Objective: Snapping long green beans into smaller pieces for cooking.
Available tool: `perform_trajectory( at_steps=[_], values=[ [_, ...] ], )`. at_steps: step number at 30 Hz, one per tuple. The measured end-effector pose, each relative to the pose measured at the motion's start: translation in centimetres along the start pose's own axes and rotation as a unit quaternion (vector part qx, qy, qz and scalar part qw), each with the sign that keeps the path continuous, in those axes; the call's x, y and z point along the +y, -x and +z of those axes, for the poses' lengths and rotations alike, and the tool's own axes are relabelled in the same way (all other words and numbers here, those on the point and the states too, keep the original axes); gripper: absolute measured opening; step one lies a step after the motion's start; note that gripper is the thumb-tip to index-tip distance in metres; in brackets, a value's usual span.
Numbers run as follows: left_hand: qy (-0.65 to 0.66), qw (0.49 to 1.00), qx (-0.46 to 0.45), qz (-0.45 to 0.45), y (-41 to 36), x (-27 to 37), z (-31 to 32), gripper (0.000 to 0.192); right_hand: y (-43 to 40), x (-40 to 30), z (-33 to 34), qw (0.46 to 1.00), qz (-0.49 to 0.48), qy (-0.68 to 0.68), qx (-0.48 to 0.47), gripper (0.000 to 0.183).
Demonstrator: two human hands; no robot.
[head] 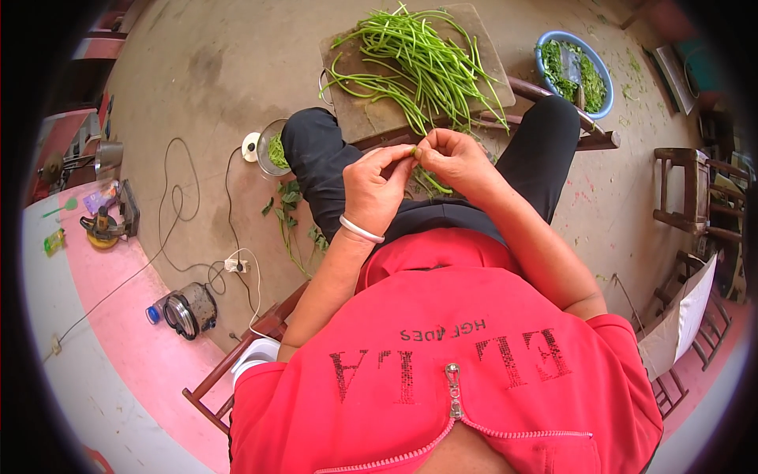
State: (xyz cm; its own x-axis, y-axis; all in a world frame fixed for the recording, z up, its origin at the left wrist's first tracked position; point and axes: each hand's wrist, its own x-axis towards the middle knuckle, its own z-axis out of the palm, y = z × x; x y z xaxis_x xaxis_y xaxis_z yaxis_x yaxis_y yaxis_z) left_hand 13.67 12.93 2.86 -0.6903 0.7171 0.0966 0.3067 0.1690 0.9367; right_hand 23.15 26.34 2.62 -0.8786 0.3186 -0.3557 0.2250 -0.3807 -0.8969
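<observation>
Before my lap, my left hand (376,181) and my right hand (456,159) meet fingertip to fingertip. Both pinch a thin green vegetable stem (413,151), most of which my fingers hide. A white bracelet (361,230) circles my left wrist. Just below my right hand shows another length of green stem (437,182); whether it joins the pinched one, I cannot tell. Beyond my hands, a heap of long, leafless green stems (414,56) lies on a worn wooden board (361,121). Some stem ends reach over its near edge, close to my right fingers.
A blue basin (610,95) of leafy greens stands at the right. Cut green pieces fill part of a bowl (265,165) beside my left knee. Cables (177,207) and a power strip (235,265) lie on the left floor, near leafy stems (288,204). A wooden stool (681,189) stands right.
</observation>
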Motion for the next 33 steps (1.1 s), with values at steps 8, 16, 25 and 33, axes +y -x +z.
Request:
perform_trajectory(
  at_steps=[8,16,25,33],
  values=[
    [0.267,0.95,-0.033,-0.157,0.1,-1.1,-0.4,0.018,-1.0,2.3,-0.7,0.996,0.005,0.092,0.017,0.018],
    [0.162,0.976,0.029,-0.14,-0.3,-1.1,-1.1,0.02,-2.2,4.1,0.0,0.994,-0.016,0.105,0.024,0.016],
    [0.135,0.97,0.187,-0.074,-2.7,1.7,-7.5,0.022,-4.3,8.8,-6.3,0.919,0.013,0.368,0.143,0.027],
    [0.161,0.948,0.272,-0.043,-2.9,4.1,-13.4,0.022,-4.5,16.4,-9.8,0.693,0.081,0.709,0.108,0.028]
  ],
)
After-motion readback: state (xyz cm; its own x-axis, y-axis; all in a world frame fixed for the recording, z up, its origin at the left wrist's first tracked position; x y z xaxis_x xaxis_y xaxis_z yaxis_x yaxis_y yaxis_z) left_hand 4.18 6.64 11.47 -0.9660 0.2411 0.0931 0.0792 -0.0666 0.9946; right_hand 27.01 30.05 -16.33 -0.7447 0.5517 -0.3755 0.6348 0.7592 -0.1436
